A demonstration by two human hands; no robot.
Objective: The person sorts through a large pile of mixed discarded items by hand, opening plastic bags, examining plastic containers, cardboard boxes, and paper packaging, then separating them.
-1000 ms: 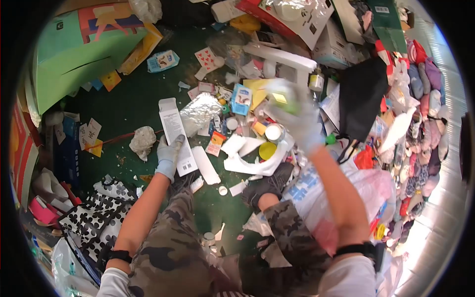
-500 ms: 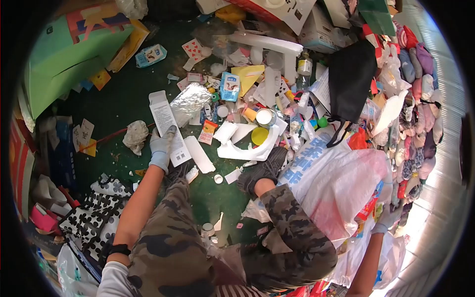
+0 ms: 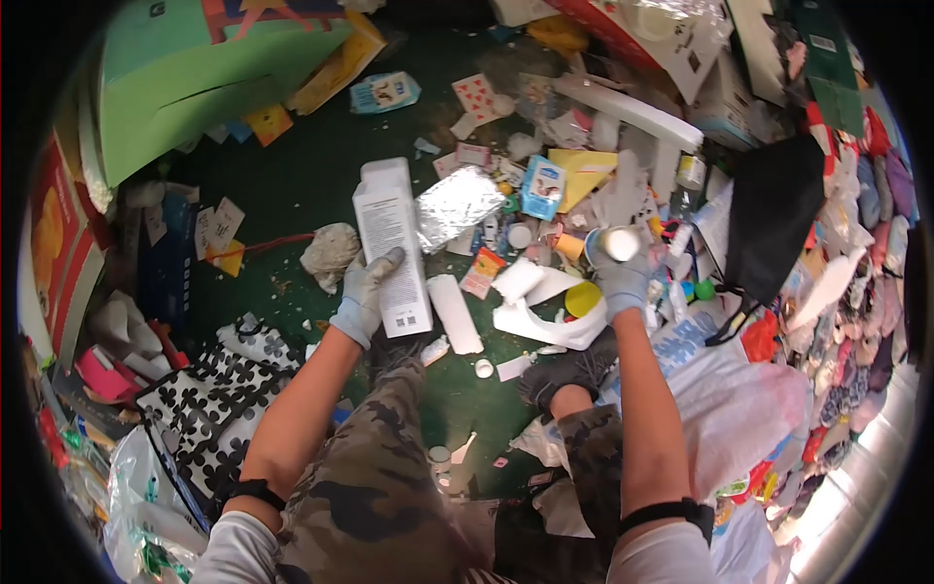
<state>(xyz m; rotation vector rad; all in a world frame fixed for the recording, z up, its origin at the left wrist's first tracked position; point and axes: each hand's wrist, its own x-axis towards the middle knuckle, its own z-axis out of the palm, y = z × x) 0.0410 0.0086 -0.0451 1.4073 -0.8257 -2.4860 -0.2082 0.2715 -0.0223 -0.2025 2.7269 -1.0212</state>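
Fingers of the gloved left hand are wrapped round the lower edge of a tall white carton, lifted off the green floor with its printed face up; half a second ago that carton sat lower and flatter against the floor, so it has been raised and drawn closer. Gloved right hand is back in front, closed on a small round tin with its shiny end up; half a second ago that hand was far out right by the plastic bags, a second ago up in the litter, so it looks like the sorting goes one piece at a time, a fresh piece now picked. Both forearms reach straight forward from the bent camouflage knees, left arm angled inward, right arm nearly vertical in the view, black bands near both elbows. Near: black-and-white patterned bag by the left arm, dark shoe under the right wrist, pale plastic bag to the right. Just past the hands: white tube, crumpled paper ball, yellow lid, foil packet touching the carton's right edge. Further: blue-white small box, playing card, black cloth, big green cardboard top left.
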